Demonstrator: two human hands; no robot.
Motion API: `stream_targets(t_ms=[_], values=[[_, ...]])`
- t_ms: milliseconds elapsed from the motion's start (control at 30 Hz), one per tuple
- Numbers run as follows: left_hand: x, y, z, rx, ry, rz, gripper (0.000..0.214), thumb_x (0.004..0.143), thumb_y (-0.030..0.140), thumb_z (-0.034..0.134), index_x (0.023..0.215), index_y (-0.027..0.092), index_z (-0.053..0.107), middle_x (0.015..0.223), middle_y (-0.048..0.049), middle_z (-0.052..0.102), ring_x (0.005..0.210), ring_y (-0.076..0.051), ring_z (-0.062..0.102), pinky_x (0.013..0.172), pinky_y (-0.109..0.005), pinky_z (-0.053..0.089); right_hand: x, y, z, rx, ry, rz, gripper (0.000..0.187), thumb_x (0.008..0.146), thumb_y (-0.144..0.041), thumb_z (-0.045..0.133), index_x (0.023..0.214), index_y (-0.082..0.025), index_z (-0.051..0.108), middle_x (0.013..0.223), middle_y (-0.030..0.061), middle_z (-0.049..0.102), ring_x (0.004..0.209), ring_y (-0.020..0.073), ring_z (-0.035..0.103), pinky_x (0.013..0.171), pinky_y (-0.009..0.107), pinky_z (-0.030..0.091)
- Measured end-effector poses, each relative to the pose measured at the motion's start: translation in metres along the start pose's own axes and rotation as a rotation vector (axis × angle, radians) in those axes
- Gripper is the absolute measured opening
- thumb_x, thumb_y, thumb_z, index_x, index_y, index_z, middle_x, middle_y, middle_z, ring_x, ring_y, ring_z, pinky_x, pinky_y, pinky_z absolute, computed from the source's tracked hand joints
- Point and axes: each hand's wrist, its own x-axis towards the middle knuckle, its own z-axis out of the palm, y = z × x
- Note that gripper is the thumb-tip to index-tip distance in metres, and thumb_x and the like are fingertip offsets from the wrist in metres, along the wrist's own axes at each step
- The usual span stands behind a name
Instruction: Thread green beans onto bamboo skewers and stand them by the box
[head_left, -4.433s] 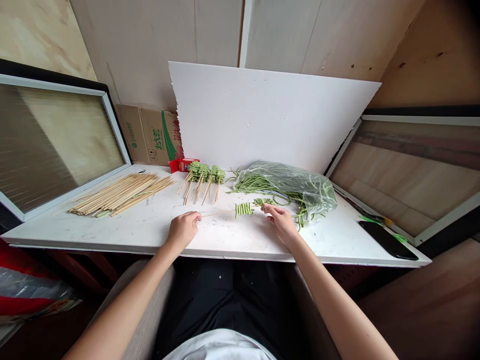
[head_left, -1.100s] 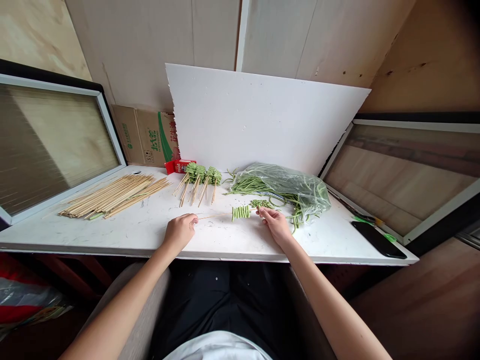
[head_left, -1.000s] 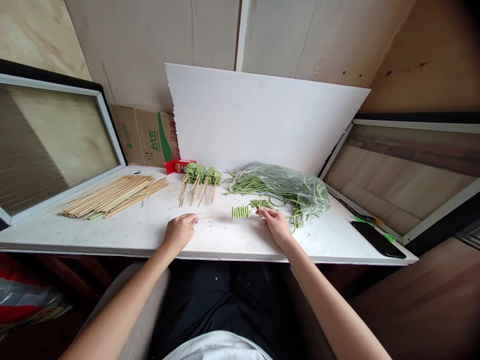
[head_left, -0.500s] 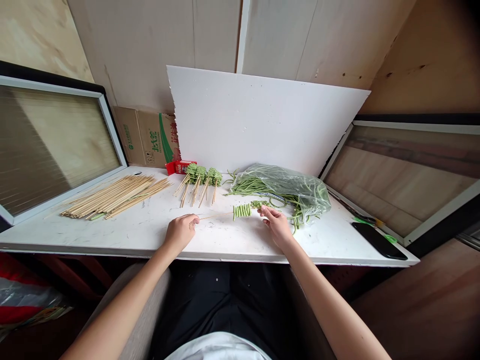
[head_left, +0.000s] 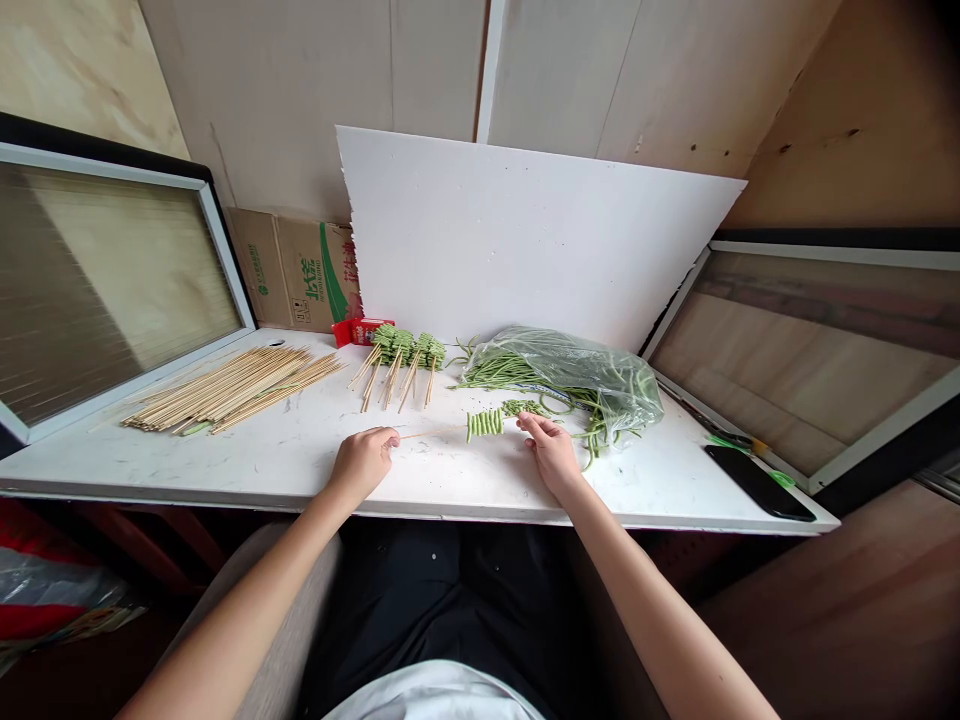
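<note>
My left hand pinches the blunt end of a bamboo skewer that lies across the white table. Several short green bean pieces are threaded side by side near its tip. My right hand is closed at the skewer's tip, fingers pinched on a small bean piece I can barely make out. A small heap of cut bean pieces lies just behind that hand.
A pile of bare skewers lies at the left. Finished bean skewers sit at the back, beside a red packet. A plastic bag of long beans is at the right. A black phone and green-handled tool lie far right.
Both hands stay in nearly the same places. The threaded bean pieces and the right hand's fingers shift only slightly along the skewer; the view itself drifts a little.
</note>
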Motion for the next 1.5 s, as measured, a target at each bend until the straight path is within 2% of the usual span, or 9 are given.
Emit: stream_targets(t_ms=[400, 533, 633, 833, 933, 1067, 1267, 1400, 1500], values=[[0.001, 0.001, -0.002, -0.09, 0.024, -0.019, 0.03, 0.085, 0.01, 0.05, 0.089, 0.024, 0.077, 0.088, -0.0027, 0.08, 0.081, -0.022, 0.074, 0.076, -0.03, 0.053, -0.015, -0.013, 0.024, 0.008, -0.054, 0.024, 0.048, 0.073, -0.066, 0.083, 0.089, -0.021, 0.08, 0.107, 0.0096, 0.078, 0.093, 0.0274, 0.067, 0.066, 0.032, 0.045], [0.003, 0.0, -0.002, -0.106, 0.073, -0.054, 0.03, 0.085, 0.012, 0.049, 0.088, 0.023, 0.077, 0.088, -0.0034, 0.081, 0.083, -0.023, 0.074, 0.077, -0.03, 0.053, -0.007, -0.022, 0.019, -0.091, -0.067, -0.053, 0.054, 0.083, -0.072, 0.07, 0.095, -0.02, 0.08, 0.108, 0.0115, 0.078, 0.099, 0.0285, 0.067, 0.071, 0.033, 0.049], [0.003, -0.002, -0.001, -0.107, 0.092, -0.077, 0.029, 0.086, 0.013, 0.049, 0.088, 0.022, 0.076, 0.09, -0.0034, 0.081, 0.083, -0.023, 0.074, 0.076, -0.031, 0.053, 0.004, -0.021, 0.013, -0.249, -0.093, -0.165, 0.05, 0.089, -0.065, 0.067, 0.105, -0.02, 0.079, 0.108, 0.0122, 0.078, 0.1, 0.0286, 0.069, 0.083, 0.038, 0.053], [0.003, -0.002, -0.002, -0.109, 0.096, -0.09, 0.028, 0.085, 0.012, 0.049, 0.087, 0.022, 0.075, 0.09, -0.0024, 0.081, 0.08, -0.022, 0.074, 0.075, -0.031, 0.052, 0.022, -0.009, 0.019, -0.851, -0.2, -0.378, 0.025, 0.097, -0.028, 0.061, 0.115, -0.02, 0.078, 0.117, 0.0128, 0.076, 0.115, 0.0346, 0.06, 0.098, 0.047, 0.047], [0.003, -0.002, -0.001, -0.109, 0.101, -0.083, 0.028, 0.085, 0.012, 0.049, 0.087, 0.022, 0.075, 0.089, -0.0022, 0.081, 0.08, -0.022, 0.074, 0.075, -0.031, 0.051, 0.026, -0.008, 0.027, -1.088, -0.21, -0.419, 0.026, 0.099, -0.024, 0.06, 0.115, -0.019, 0.079, 0.12, 0.015, 0.074, 0.119, 0.0382, 0.054, 0.097, 0.047, 0.045], [0.003, -0.002, -0.001, -0.107, 0.099, -0.087, 0.027, 0.085, 0.012, 0.05, 0.086, 0.022, 0.075, 0.089, -0.0022, 0.081, 0.079, -0.022, 0.074, 0.074, -0.03, 0.051, 0.029, -0.009, 0.035, -1.211, -0.236, -0.443, 0.019, 0.098, -0.024, 0.064, 0.103, -0.02, 0.082, 0.115, 0.0161, 0.074, 0.117, 0.0384, 0.052, 0.093, 0.045, 0.044], [0.003, 0.0, -0.002, -0.097, 0.09, -0.089, 0.027, 0.085, 0.011, 0.051, 0.086, 0.022, 0.076, 0.087, -0.0033, 0.08, 0.081, -0.023, 0.074, 0.073, -0.03, 0.05, 0.025, -0.006, 0.03, -1.061, -0.201, -0.434, 0.017, 0.097, -0.025, 0.066, 0.097, -0.019, 0.081, 0.103, 0.015, 0.077, 0.11, 0.0368, 0.056, 0.089, 0.043, 0.045], [0.003, 0.0, -0.002, -0.094, 0.08, -0.087, 0.028, 0.086, 0.012, 0.05, 0.087, 0.022, 0.076, 0.087, -0.0031, 0.08, 0.081, -0.023, 0.074, 0.073, -0.03, 0.049, 0.016, -0.004, 0.013, -0.672, -0.169, -0.309, 0.028, 0.097, -0.043, 0.063, 0.101, -0.021, 0.081, 0.101, 0.0127, 0.078, 0.097, 0.0312, 0.065, 0.085, 0.042, 0.049], [0.002, -0.001, -0.001, -0.091, 0.073, -0.068, 0.027, 0.086, 0.012, 0.05, 0.087, 0.023, 0.075, 0.088, -0.0025, 0.081, 0.081, -0.022, 0.074, 0.073, -0.03, 0.05, 0.008, -0.003, -0.002, -0.417, -0.15, -0.231, 0.039, 0.092, -0.057, 0.066, 0.09, -0.021, 0.08, 0.103, 0.0118, 0.079, 0.094, 0.0288, 0.068, 0.086, 0.04, 0.05]])
